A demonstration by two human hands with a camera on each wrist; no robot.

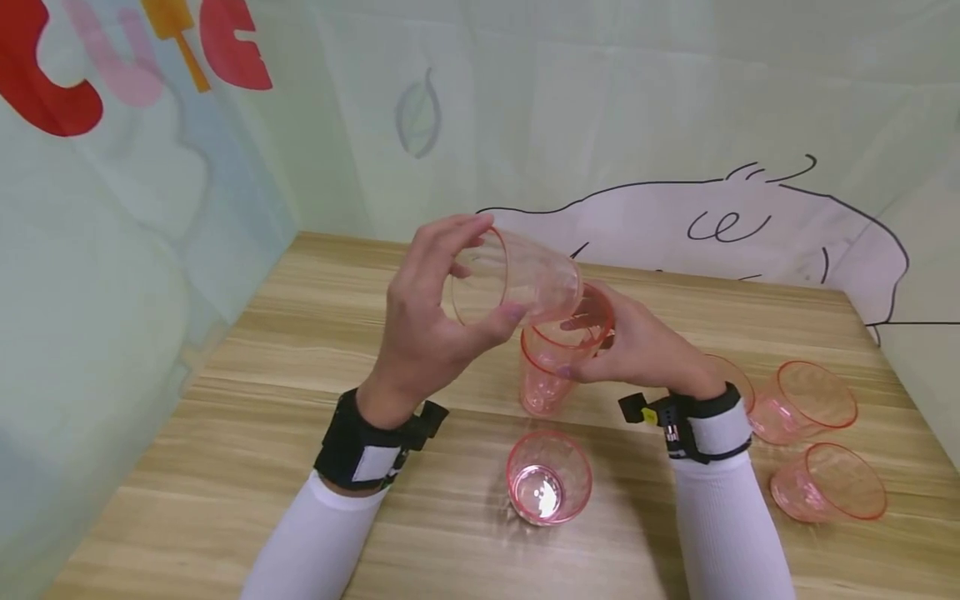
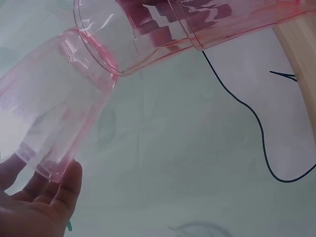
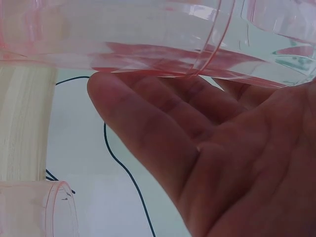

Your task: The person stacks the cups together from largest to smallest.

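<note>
Left hand [image 1: 423, 321]: fingers curled round tilted pink cup [image 1: 517, 287], raised above table [image 1: 300, 350]. Right hand [image 1: 637, 346]: fingers wrapped on upright cup stack [image 1: 551, 367] standing there. Backdrop lettering [image 1: 135, 58]: "CUTE".

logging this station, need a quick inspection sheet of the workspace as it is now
Surface: wooden table, bare grain.
Job's things: tilted pink cup in the left hand, base at the mouth of the upright pink cup held by the right hand.
Clutter: one cup upright in front, three cups on their sides at right.
Grippers: both hands gripping cups.
Cables: nothing seen.
Surroundings: printed cloth backdrop.
</note>
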